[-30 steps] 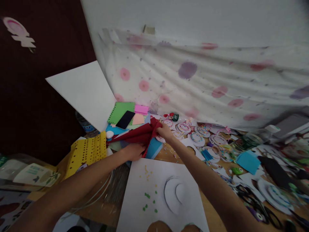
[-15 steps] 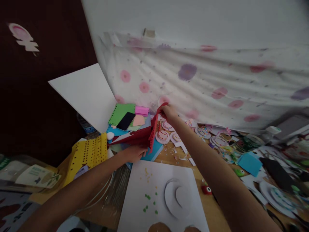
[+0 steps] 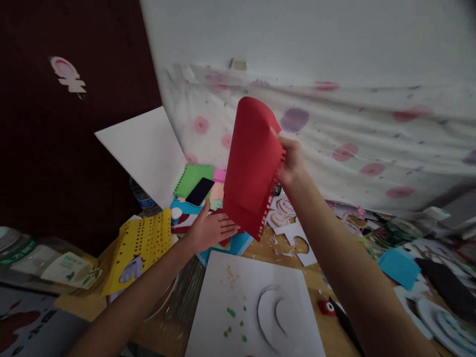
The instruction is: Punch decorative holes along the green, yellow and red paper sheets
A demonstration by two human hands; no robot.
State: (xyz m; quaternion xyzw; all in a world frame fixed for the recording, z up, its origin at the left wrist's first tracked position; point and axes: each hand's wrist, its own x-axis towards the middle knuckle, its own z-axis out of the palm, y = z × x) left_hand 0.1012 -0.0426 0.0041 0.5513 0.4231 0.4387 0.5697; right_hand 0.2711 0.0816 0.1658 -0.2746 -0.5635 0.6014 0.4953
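Note:
My right hand [image 3: 292,158] grips a red sheet of paper [image 3: 253,163] by its right edge, which has a row of punched holes. The sheet hangs tilted and curled above the table. Just below and left of it, my left hand [image 3: 211,230] is open with the fingers stretched out, near the sheet's lower corner; whether they touch I cannot tell. Under that hand lie a dark red sheet [image 3: 182,224] and blue paper [image 3: 241,243]. In front of both hands is a white sheet [image 3: 223,282] with small green and yellow bits and white paper rounds on it.
A black phone [image 3: 200,191] rests on green paper [image 3: 191,178] at the back left. Yellow perforated paper [image 3: 143,238] stands at the left. To the right are paper scraps [image 3: 297,238], a blue paper stack [image 3: 399,265], a dark flat object [image 3: 442,282] and a jar [image 3: 396,230].
My right hand has lifted the red sheet up and toward me, off the pile. My left hand has come off the red paper, its fingers now spread. The view has shifted slightly.

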